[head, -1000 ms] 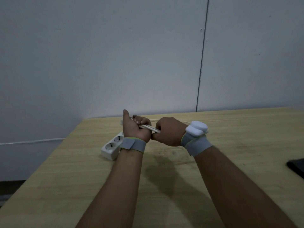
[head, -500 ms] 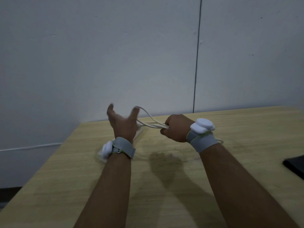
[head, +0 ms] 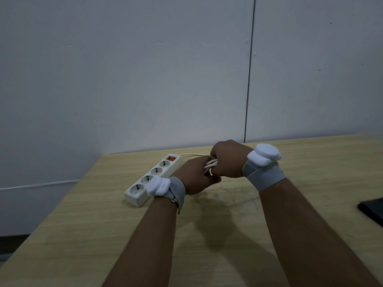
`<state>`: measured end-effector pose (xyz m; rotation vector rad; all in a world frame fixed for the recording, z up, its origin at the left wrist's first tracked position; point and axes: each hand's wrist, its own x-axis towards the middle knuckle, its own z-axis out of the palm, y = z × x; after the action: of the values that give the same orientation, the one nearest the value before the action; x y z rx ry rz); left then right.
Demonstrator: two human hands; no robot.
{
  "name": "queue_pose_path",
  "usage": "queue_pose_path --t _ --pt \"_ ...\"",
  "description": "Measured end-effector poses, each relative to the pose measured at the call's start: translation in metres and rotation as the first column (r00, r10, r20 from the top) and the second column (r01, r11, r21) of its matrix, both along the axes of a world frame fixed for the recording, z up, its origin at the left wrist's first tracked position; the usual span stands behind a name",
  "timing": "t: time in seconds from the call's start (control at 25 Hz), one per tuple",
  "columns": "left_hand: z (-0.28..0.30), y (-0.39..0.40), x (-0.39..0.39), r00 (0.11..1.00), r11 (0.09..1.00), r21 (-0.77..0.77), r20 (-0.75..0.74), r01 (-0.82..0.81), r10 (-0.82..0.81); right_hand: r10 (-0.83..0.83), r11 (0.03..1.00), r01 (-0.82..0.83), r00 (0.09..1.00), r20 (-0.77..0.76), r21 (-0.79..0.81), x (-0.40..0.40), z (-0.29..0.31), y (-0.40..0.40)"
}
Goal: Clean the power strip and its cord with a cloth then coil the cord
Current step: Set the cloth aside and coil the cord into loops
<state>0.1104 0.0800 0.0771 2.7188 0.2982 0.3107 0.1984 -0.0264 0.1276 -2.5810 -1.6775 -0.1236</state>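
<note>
A pale wooden table [head: 103, 235] with fine lengthwise grain meets a plain grey wall [head: 124, 69] cut by one thin vertical seam; at the right edge a flat black object [head: 373, 212] lies partly out of view, well apart from the hands; a thin white line runs along the wall low on the left.

The power strip [head: 153, 179] lies on the table at a slant, a long cream plastic bar with rounded corners, four round sockets in a row and a red switch [head: 171, 158] at its far end; the left wrist hides part of its near side.

The cord [head: 210, 166], smooth and white, leaves the switch end, runs along the table behind the hands, and shows as a bundle of a few strands between them.

The right hand [head: 228, 160] is clenched round that bundle; the left hand [head: 196, 177] is pressed against it from below and beside it, fingers closed on the strands, though how many it grips cannot be told.

Each wrist wears a grey fabric band [head: 263, 177] carrying a rounded white pod [head: 264, 155].
</note>
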Motion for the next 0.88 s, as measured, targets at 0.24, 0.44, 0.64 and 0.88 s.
queue_pose_path --t 0.24,0.44,0.64,0.88 --pt "-0.006 0.005 0.007 0.989 0.985 -0.147 0.096 -0.094 0.109 0.042 0.967 0.009 0.98 -0.194 0.256 0.023 0.005 -0.02" --pt "-0.006 0.024 0.001 0.917 0.885 -0.431 0.255 -0.175 0.306 0.139 0.908 0.027 0.922 -0.362 0.418 0.049 0.007 -0.043" --pt "-0.005 0.018 0.004 0.85 0.726 -0.687 0.37 -0.022 0.376 0.365 0.736 0.172 0.713 -0.599 0.654 0.044 0.014 -0.047" --pt "-0.007 -0.007 0.018 0.827 0.65 -0.683 0.542 0.332 0.147 0.701 0.627 0.382 0.102 -0.705 0.679 -0.013 0.024 -0.012"
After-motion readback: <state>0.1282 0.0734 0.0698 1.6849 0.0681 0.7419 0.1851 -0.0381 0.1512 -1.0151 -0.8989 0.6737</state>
